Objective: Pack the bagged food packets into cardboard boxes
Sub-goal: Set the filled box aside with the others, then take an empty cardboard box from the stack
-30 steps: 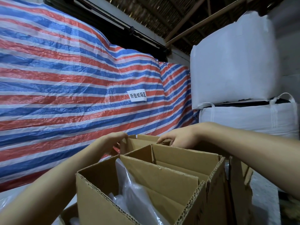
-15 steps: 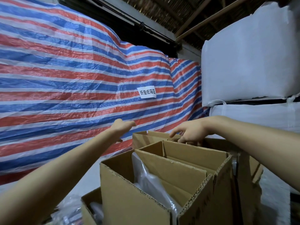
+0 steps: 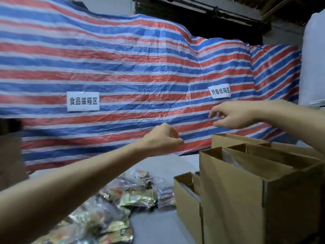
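Heap of bagged food packets [image 3: 121, 199] lay at seven o'clock of left hand [image 3: 161, 138].
Left hand was nearer, curled, empty; right hand [image 3: 232, 116] slack, empty, by cardboard boxes [image 3: 237, 187].

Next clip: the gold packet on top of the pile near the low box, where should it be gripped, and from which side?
Likely pinch the gold packet by its left edge, coming from above and the left: it lies nearly flat on top of the pile, and the low box crowds its right side.
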`<act>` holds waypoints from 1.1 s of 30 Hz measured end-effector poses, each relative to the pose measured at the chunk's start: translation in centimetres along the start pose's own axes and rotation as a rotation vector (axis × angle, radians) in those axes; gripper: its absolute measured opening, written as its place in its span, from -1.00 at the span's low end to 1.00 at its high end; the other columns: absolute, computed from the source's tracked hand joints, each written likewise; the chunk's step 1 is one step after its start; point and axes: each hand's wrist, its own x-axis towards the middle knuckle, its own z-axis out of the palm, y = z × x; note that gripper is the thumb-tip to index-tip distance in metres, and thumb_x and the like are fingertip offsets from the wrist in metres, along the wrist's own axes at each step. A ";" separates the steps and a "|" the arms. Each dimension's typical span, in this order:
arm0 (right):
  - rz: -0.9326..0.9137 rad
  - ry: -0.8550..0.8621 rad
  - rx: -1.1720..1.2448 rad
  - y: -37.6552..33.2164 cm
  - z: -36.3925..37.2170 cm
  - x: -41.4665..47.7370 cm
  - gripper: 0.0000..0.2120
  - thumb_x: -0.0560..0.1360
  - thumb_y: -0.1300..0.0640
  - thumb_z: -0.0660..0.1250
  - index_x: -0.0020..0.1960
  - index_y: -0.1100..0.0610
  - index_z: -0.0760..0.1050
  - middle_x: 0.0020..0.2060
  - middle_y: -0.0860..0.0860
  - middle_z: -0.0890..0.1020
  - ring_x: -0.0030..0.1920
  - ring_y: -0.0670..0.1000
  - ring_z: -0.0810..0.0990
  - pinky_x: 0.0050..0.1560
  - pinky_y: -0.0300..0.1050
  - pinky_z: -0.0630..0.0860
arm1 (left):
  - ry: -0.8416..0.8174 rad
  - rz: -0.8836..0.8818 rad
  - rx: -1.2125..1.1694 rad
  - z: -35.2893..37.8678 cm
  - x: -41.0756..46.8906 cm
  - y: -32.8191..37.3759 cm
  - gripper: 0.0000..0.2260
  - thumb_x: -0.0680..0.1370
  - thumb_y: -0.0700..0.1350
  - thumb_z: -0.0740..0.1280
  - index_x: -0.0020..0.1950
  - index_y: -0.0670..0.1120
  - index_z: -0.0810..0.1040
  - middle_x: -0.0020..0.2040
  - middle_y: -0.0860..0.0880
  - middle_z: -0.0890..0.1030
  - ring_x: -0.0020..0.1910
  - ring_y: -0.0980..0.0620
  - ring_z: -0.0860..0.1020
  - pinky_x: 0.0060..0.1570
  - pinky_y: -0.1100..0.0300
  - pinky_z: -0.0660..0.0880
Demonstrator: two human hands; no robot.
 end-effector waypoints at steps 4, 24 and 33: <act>-0.230 -0.053 0.075 -10.3 -0.1 -0.8 -0.78 0.62 -0.10 0.29 0.25 -0.19 0.41 0.08 -0.15 0.52 0.04 -0.11 0.53 0.02 -0.18 0.47 | 0.087 -0.009 0.259 -4.7 -8.1 -1.6 -0.74 0.56 0.10 0.34 -0.10 -0.07 0.67 -0.17 0.00 0.68 -0.17 -0.03 0.64 -0.19 0.04 0.55; -0.795 -0.463 0.228 -34.0 11.4 -4.0 -0.61 0.62 -0.13 0.28 0.43 -0.18 0.35 0.13 -0.21 0.57 0.11 -0.18 0.58 0.19 -0.20 0.52 | -0.144 -1.209 1.063 -17.3 -42.5 -29.4 -0.59 0.59 0.00 0.26 0.41 -0.08 0.39 0.45 -0.24 0.34 0.48 -0.28 0.26 0.43 -0.20 0.25; -0.768 -0.526 0.210 -32.9 14.1 -4.1 -0.61 0.61 -0.16 0.28 0.41 -0.19 0.36 0.18 -0.17 0.57 0.14 -0.17 0.57 0.27 -0.12 0.52 | 0.032 -1.086 0.923 -17.4 -44.2 -30.2 -0.92 0.58 -0.21 0.23 -0.01 -0.05 0.48 0.10 -0.05 0.66 0.18 -0.08 0.58 0.34 -0.01 0.35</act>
